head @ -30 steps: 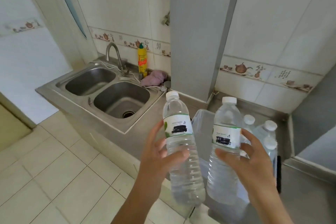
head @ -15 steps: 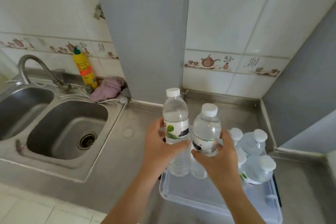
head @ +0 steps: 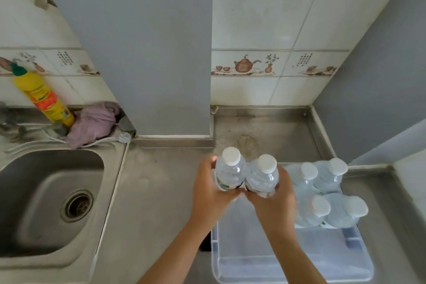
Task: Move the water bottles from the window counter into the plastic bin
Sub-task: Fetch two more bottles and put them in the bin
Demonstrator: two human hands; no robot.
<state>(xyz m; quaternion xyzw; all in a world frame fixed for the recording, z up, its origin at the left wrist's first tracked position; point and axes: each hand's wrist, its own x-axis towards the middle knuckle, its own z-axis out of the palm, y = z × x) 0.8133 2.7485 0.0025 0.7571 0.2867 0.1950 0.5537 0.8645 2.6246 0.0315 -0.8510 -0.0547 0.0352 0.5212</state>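
Note:
My left hand grips a clear water bottle with a white cap. My right hand grips a second water bottle of the same kind. The two bottles stand upright and side by side, touching, over the far left corner of the clear plastic bin. Several more capped bottles stand in the bin's far right part. Whether the held bottles rest on the bin's floor is hidden by my hands.
The bin sits on a steel counter. A sink basin lies to the left, with a yellow detergent bottle and a purple cloth behind it. A grey pillar and tiled wall rise at the back.
Both hands have carried their bottles down and forward over the bin, bringing them together. The view has tilted down and shifted right.

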